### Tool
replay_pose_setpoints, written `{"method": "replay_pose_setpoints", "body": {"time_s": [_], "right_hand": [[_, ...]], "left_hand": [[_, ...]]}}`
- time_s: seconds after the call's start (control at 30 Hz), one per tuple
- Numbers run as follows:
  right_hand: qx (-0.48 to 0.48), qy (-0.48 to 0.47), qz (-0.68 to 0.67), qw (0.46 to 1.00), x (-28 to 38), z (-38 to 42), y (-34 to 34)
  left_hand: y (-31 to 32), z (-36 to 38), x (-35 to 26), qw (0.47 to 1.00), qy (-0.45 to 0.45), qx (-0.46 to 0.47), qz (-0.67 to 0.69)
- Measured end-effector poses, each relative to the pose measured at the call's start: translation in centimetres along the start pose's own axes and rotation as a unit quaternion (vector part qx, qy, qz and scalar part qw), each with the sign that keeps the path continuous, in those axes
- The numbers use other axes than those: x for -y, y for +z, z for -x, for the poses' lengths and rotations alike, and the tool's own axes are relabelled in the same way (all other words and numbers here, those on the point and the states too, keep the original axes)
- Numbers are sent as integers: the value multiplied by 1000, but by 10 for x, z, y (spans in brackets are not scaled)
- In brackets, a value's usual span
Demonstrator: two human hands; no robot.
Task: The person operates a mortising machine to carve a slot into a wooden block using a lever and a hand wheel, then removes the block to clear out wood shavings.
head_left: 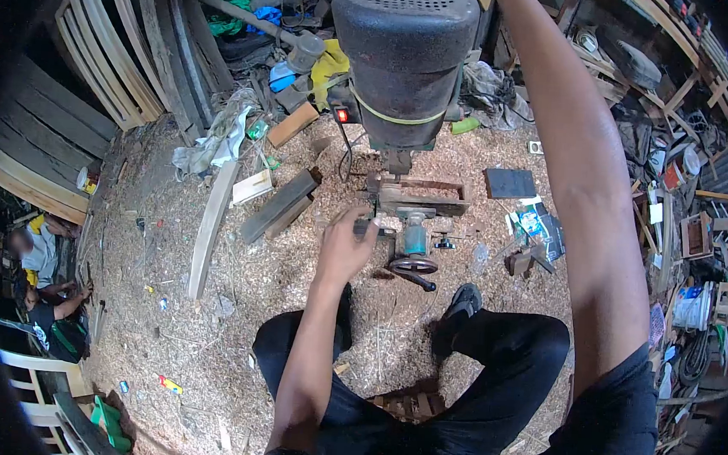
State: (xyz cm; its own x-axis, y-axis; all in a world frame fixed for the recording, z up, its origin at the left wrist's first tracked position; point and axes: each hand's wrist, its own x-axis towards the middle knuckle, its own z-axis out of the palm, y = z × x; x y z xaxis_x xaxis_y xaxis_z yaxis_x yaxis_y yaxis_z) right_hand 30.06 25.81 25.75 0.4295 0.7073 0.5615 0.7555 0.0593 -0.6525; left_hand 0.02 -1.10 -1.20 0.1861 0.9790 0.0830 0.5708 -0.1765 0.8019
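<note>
A dark machine head with a vented top [403,55] and a yellow band stands in front of me, its red switch [342,115] lit. Below it, a wooden piece with a long recess [433,190] lies across the machine's bed. My left hand [348,241] is at the left side of the bed, fingers curled round a dark part that they mostly hide. Just right of that hand are a teal screw housing [414,237] and a handwheel with a crank [412,265]. My right arm reaches up beside the machine; its hand is beyond the top edge.
Wood shavings [232,336] cover the floor. Left of the machine lie a dark beam [280,206] and a long plank [212,231]. A dark block [510,184] lies to the right. Two other people [42,249] sit at the far left. Scrap wood and buckets [693,306] line the right.
</note>
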Motion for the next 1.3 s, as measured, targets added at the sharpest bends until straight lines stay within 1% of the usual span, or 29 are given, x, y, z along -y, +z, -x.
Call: {"method": "replay_pose_setpoints", "body": {"time_s": [0.03, 0.13, 0.23, 0.27, 0.37, 0.43, 0.47, 0.5, 0.53, 0.57, 0.6, 0.63, 0.67, 0.73, 0.77, 0.83, 0.87, 0.9, 0.97, 1.0, 1.07, 1.17, 1.23, 1.27, 1.3], "right_hand": [[16, -13, -12, 1000, -3, -2, 0], [-9, -47, 4, 999, -21, -15, 16], [-9, -126, -80, 989, -55, -21, 36], [43, -92, -146, 984, -53, -1, 24], [-120, -71, -206, 969, -106, 58, 28], [-168, -103, -163, 967, -132, 166, 2], [-118, 29, -312, 942, -167, 212, 10], [-166, 64, -247, 953, -193, 269, 9], [-152, 184, -190, 952, -234, 326, 16], [-151, 184, -182, 954, -260, 381, 23], [21, 396, -80, 915, -282, 425, 21], [-63, 366, -73, 926, -398, 503, 98], [71, 315, -44, 945, -359, 525, 74], [118, 312, 24, 942, -358, 570, 83], [134, 366, -41, 920, -363, 580, 86], [165, 466, -168, 853, -374, 596, 95], [147, 479, -237, 832, -382, 602, 103], [153, 478, -258, 826, -376, 595, 100], [162, 478, -301, 809, -360, 585, 92], [99, 508, -319, 794, -355, 582, 100], [95, 519, -292, 798, -358, 578, 109], [61, 537, -255, 802, -365, 587, 111], [42, 539, -240, 807, -359, 586, 121], [21, 544, -270, 794, -322, 573, 104], [12, 519, -259, 815, -342, 585, 121]], "left_hand": [[2, -1, -2, 1000, 17, -2, 2], [5, -3, -7, 1000, 2, -4, -2], [3, -2, -17, 1000, -14, 17, -6], [3, 0, -18, 999, -21, 29, -6], [9, 8, -2, 999, 20, 16, -33], [10, 17, 0, 999, 15, 39, -27], [13, 21, 5, 998, 12, 47, -33], [17, 25, 11, 998, 7, 54, -40], [23, 31, 15, 997, -1, 50, -63], [31, 33, 19, 996, 2, 55, -75], [39, 37, 26, 994, 5, 62, -88], [48, 43, 33, 992, 6, 74, -102], [57, 46, 41, 989, 5, 98, -110], [73, 52, 41, 980, -11, 141, -140], [82, 53, 41, 975, -21, 160, -154], [106, 62, 59, 980, -8, 146, -133], [116, 63, 68, 983, 7, 139, -116], [124, 62, 75, 986, 21, 131, -99], [140, 62, 90, 990, -2, 128, -60], [147, 62, 94, 991, -10, 125, -37], [152, 66, 94, 992, -33, 117, 11], [173, 68, 96, 994, -72, 69, 34], [196, 69, 99, 994, -102, 11, 40], [201, 69, 91, 991, -122, -14, 45], [208, 69, 89, 988, -141, -41, 50]]}}
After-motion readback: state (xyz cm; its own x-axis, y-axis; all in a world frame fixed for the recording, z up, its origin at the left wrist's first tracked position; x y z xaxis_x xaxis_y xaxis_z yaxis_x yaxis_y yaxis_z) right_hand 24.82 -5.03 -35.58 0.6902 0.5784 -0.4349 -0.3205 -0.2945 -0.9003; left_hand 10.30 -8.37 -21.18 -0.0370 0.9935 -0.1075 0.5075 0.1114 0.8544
